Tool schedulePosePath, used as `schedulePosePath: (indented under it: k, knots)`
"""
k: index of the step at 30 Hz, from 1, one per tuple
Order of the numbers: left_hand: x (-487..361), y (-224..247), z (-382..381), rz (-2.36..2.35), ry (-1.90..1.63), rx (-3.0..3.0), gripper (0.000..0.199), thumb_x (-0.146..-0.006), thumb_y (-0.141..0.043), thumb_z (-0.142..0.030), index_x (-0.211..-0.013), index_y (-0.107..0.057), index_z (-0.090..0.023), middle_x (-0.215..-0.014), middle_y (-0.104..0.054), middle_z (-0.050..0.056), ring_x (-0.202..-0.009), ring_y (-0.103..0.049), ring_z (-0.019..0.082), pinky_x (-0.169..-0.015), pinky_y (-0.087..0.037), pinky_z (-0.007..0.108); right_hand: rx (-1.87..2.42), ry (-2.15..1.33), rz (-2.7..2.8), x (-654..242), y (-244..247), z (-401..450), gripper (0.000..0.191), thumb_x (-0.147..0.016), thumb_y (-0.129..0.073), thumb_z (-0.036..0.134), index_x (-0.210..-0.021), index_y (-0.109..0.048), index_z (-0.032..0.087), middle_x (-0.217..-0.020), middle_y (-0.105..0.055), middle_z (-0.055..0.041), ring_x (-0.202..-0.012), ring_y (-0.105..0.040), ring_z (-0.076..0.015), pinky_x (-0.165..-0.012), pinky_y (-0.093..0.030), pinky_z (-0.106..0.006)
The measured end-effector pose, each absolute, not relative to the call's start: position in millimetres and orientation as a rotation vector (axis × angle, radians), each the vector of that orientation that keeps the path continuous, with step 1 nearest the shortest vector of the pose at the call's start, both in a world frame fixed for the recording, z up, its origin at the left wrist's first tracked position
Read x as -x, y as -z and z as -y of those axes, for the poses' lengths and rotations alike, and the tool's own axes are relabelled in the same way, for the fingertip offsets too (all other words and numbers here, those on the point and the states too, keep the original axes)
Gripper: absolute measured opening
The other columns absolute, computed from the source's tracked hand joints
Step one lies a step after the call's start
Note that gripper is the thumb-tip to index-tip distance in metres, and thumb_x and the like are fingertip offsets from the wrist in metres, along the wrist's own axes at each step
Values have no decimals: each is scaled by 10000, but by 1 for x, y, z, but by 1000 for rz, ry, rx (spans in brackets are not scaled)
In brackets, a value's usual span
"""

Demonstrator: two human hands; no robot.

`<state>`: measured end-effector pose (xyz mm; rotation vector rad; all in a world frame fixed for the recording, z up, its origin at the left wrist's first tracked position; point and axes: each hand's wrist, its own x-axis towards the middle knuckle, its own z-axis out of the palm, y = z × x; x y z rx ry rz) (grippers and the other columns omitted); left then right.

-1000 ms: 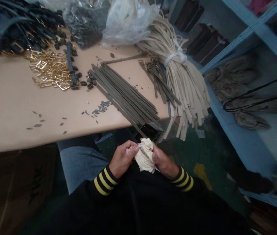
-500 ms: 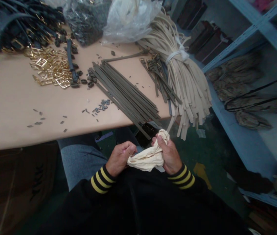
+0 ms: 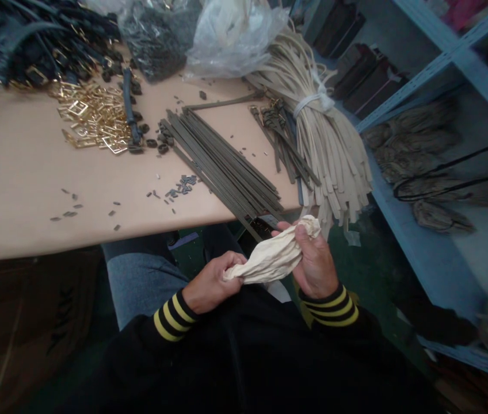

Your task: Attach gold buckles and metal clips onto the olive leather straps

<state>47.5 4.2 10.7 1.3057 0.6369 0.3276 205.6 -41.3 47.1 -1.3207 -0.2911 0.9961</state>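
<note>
Two hands grip a crumpled cream cloth

The left hand curls its fingers closed around the cloth's left end; the right hand clasps its right end. The cloth spans between them, just nearer than the tan table, below olive strips and a tied cream strap bundle.

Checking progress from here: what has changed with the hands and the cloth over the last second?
The cream cloth, bunched between the hands a second ago, is now pulled out into a twisted length. The right hand has moved up and outward, gripping one end, while the left hand holds the other. The olive strips, brass buckles and tied bundle of cream strips on the table look unmoved.
</note>
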Motion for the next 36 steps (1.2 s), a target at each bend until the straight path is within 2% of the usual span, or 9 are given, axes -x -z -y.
schedulePosePath:
  k: [3, 7, 11, 16, 21, 24, 29, 33, 36]
  knots:
    - [-45, -10, -4, -738, -365, -1089, 137, -603, -554, -205, -671, -448, -152, -565, -421, -59, -473, -338, 50, -443, -280, 169, 1321, -972, 311, -207, -47, 41, 226, -695, -630, 333, -784, -471, 199, -770, -641, -1, -678, -617, -158, -617, -520, -321]
    - [-40, -5, -2, -814, -419, -780, 276, -626, -603, -340, -798, -488, -157, -453, -345, -101, -344, -234, 19, -334, -179, 150, 1289, -950, 274, -215, -48, 40, 222, -696, -628, 331, -763, -462, 199, -786, -650, -13, -759, -624, -186, -665, -514, -358]
    - [-35, -2, -1, -796, -438, -664, 290, -586, -652, -360, -672, -488, -137, -453, -341, -94, -341, -236, 2, -319, -179, 137, 1277, -923, 204, -223, -48, 40, 200, -701, -623, 309, -766, -471, 195, -782, -659, -16, -795, -623, -192, -709, -501, -382]
    - [-34, -11, 0, -711, -527, -538, 289, -574, -656, -318, -599, -427, -143, -551, -459, -45, -372, -291, 3, -315, -189, 121, 1236, -975, 146, -226, -41, 40, 163, -715, -610, 295, -755, -487, 196, -799, -661, -13, -819, -615, -178, -765, -479, -378]
    - [-34, -13, -2, -714, -554, -460, 289, -635, -603, -282, -587, -340, -172, -405, -389, -85, -303, -274, 8, -279, -167, 95, 1198, -1023, 22, -230, -36, 40, 114, -725, -597, 269, -723, -511, 193, -755, -655, 13, -759, -614, -134, -760, -484, -315]
    - [-34, -13, -4, -758, -642, -469, 275, -655, -593, -252, -597, -338, -169, -462, -479, -58, -308, -338, 16, -267, -194, 91, 1124, -1106, -31, -232, -39, 40, 100, -729, -585, 237, -688, -508, 189, -708, -641, 26, -719, -611, -115, -724, -497, -271]
    - [-33, -18, -6, -682, -711, -406, 237, -699, -559, -264, -643, -341, -187, -400, -439, -88, -244, -303, 20, -231, -195, 86, 913, -1376, -56, -231, -48, 40, 101, -756, -527, 197, -664, -486, 183, -531, -511, 61, -518, -546, -75, -663, -512, -229]
    - [-35, -25, -5, -595, -726, -307, 218, -706, -555, -265, -664, -356, -186, -592, -552, -44, -250, -356, 17, -207, -219, 93, 859, -1452, -138, -227, -46, 40, 108, -766, -493, 182, -664, -462, 195, -505, -442, 79, -460, -492, -60, -697, -509, -227]
    - [-35, -29, -5, -520, -661, -293, 237, -706, -559, -268, -628, -354, -178, -560, -517, -61, -238, -314, 5, -208, -245, 98, 866, -1499, -67, -225, -43, 40, 82, -754, -515, 198, -697, -456, 199, -511, -394, 90, -431, -446, -41, -662, -499, -184]
